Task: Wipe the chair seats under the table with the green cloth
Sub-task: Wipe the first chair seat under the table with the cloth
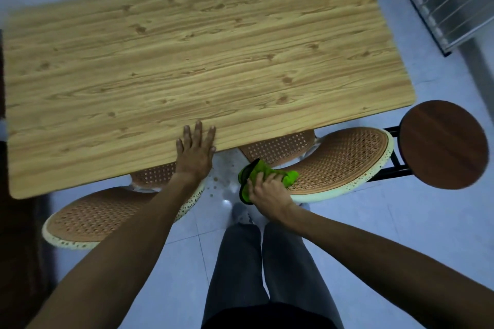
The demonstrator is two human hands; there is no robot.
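Head camera looked down on the wooden table (187, 48). Left of the table's near edge, one woven chair seat (107, 214) stuck out from under it, partly hidden by the left arm. The left hand (196, 151) lay flat on that edge, fingers spread, holding nothing. Just right of it, the right hand (268, 191) pressed curled fingers onto the bunched green cloth (267, 173). The cloth sat on the near left rim of the other woven seat (344, 160), so most of that seat lay to the right of the fingers. A round brown stool (442, 144) stood farthest right. The floor (401, 222) was pale tile.
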